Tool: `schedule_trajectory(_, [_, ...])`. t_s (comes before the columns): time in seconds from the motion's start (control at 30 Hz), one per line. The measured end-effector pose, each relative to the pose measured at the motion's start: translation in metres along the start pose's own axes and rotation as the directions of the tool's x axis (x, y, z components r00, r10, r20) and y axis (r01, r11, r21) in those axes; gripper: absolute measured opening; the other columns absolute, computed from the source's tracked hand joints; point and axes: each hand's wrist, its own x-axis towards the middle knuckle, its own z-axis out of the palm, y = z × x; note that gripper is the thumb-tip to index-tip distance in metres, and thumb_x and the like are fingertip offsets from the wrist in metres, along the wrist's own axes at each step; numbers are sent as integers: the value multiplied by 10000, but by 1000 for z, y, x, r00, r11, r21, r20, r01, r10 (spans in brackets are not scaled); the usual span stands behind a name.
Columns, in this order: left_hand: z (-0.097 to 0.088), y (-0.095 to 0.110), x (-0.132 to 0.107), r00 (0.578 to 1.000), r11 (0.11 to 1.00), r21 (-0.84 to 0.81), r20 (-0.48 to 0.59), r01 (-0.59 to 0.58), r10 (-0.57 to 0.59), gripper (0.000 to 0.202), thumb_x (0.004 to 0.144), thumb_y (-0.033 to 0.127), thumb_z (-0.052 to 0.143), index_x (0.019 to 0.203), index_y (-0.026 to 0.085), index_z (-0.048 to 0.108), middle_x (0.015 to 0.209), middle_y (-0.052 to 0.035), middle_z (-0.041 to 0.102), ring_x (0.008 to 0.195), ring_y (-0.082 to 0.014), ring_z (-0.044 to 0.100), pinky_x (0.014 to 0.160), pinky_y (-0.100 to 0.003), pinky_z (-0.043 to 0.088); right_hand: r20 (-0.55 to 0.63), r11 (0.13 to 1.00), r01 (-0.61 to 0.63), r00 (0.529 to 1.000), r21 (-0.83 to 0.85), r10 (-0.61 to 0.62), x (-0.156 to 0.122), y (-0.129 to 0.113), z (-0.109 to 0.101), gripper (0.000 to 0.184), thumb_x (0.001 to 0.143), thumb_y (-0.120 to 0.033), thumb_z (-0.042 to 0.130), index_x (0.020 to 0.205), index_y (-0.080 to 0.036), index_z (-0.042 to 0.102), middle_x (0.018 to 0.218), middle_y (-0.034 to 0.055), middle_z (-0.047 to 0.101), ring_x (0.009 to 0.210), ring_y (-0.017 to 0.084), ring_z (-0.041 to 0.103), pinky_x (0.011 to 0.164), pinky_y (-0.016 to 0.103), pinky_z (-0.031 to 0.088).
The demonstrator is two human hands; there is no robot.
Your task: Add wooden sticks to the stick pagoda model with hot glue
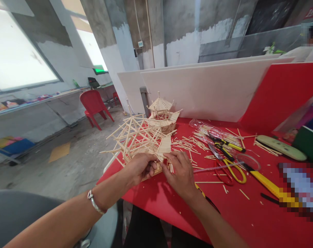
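A model pavilion made of thin wooden sticks (pixel 135 132) stands at the table's left corner, its open roof frame splayed outward. Behind it rises a finished-looking small tower (pixel 160 106) with a pointed slatted roof. My left hand (pixel 144 167) is at the model's front edge, fingers curled. Close beside it, my right hand (pixel 179 168) has thumb and fingers pinched together near a slatted ramp (pixel 164 144). Whatever lies between the fingertips of either hand is too small to make out.
On the red table (pixel 239 213) lie loose sticks (pixel 186 144), black-and-yellow pliers (pixel 222 148), scissors (pixel 235 170), a yellow cutter (pixel 266 182) and a plastic bag of sticks (pixel 210 129). White boards (pixel 205 89) stand behind. A red chair (pixel 94 105) is on the left. A person is at far right.
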Motion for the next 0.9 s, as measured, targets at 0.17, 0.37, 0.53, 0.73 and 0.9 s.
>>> schedule_trajectory(0.17, [0,0,-1,1000,1000,-11,-4,0,0,135,757,198,571,659,124,625,457,3,578,294,-77,453,319,-181,302,5,1000,3,1000,-5,-3,0,1,1,252,880,-279,577,1115,-203,625,1016,83,623,964,223,554,852,405,466])
schedule_trajectory(0.37, [0,0,-1,1000,1000,-18,7,4,-4,154,779,186,547,662,123,625,458,4,581,288,-75,450,317,-179,302,0,1000,-1,1000,0,1,0,1,1,250,877,-277,583,1111,-197,624,1020,86,622,967,226,551,855,406,466])
schedule_trajectory(0.53, [1,1,-3,1000,1000,-18,1,13,-13,168,785,170,536,644,123,616,454,2,580,294,-72,457,319,-176,307,-3,1000,-1,1000,-1,1,0,1,1,253,877,-281,579,1111,-202,630,1015,83,623,960,222,554,847,401,471])
schedule_trajectory(0.73, [1,1,-2,1000,1000,-21,-2,9,-9,171,793,172,532,656,122,622,458,2,585,292,-73,459,312,-174,307,-3,1000,2,1000,-3,-2,0,0,0,257,874,-282,581,1116,-209,628,1018,82,622,962,225,556,848,401,467])
schedule_trajectory(0.9, [-1,-1,-1,1000,999,-33,21,7,-6,188,811,165,518,665,118,627,465,4,590,290,-70,465,310,-170,319,-3,1000,1,1000,1,-1,0,1,0,256,873,-285,585,1114,-207,620,1023,81,616,963,223,552,852,398,465])
